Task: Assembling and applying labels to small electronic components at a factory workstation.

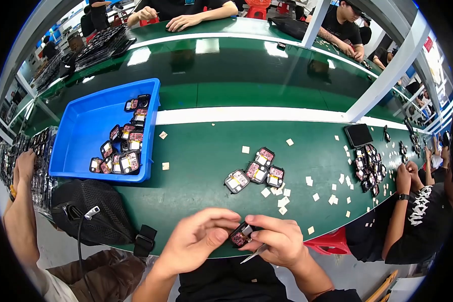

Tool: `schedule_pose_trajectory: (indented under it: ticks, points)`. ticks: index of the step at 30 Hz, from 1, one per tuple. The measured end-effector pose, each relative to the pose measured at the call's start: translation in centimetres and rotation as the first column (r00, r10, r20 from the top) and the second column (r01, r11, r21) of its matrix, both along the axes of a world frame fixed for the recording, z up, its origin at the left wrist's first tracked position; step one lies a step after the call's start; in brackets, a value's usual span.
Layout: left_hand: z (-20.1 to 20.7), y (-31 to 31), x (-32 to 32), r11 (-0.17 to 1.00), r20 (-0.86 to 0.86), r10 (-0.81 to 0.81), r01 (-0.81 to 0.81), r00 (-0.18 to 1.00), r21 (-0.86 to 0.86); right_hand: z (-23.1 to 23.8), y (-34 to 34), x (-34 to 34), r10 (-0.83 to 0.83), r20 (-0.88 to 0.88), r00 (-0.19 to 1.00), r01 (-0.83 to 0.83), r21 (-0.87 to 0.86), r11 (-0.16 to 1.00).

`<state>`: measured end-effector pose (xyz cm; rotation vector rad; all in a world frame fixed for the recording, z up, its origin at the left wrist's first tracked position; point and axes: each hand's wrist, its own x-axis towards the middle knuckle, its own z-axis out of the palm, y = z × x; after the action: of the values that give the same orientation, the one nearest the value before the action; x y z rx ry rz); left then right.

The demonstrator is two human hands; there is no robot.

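Observation:
Just in front of me, over the table's near edge, I hold a small black-cased electronic device [240, 235] with a reddish circuit board showing inside. My left hand [191, 241] curls at its left side, thumb and forefinger at the case. The thumb and fingers of my right hand [279, 239] grip the opposite side. A thin, pale, pointed strip [254, 254] sticks out below my right fingers; its kind is unclear. Beyond my hands lies a small group of similar open devices [256, 172], with small cream-coloured square pieces [283, 201] beside them.
On the left, a blue bin [103, 95] holds more devices along its right side. A black mesh bag [90, 211] sits before it. Devices are piled at right [370, 168] near a co-worker's hands [407, 176]. A white rail [251, 115] crosses behind; another person's arm [22, 196] is at far left.

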<state>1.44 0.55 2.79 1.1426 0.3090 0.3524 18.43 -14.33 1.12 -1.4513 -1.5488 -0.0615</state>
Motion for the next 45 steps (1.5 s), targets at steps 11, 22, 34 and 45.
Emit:
schedule_pose_trajectory:
  ticks: [11, 22, 34, 45]
  points:
    - [-3.1, -0.6, 0.4, 0.882, 0.183, 0.053, 0.040, 0.982, -0.470, 1.5, 0.6, -1.7, -0.211, -0.184, 0.960, 0.172, -0.205, 0.963]
    - [-4.3, -2.2, 0.2, 0.861, 0.233, 0.197, -0.055, 0.952, -0.506, -0.1, 0.6, -1.6, -0.241, 0.176, 0.954, 0.256, -0.065, 0.965]
    - [-4.5, -2.4, 0.2, 0.889, 0.236, 0.174, -0.049, 0.956, -0.456, 0.3, 0.4, -1.9, -0.222, -0.027, 0.975, 0.217, -0.130, 0.968]
    - [-4.2, -2.8, 0.4, 0.909, 0.153, 0.210, -0.135, 0.966, -0.394, 0.0, 0.6, -2.2, -0.243, -0.029, 0.970, 0.237, -0.132, 0.962]
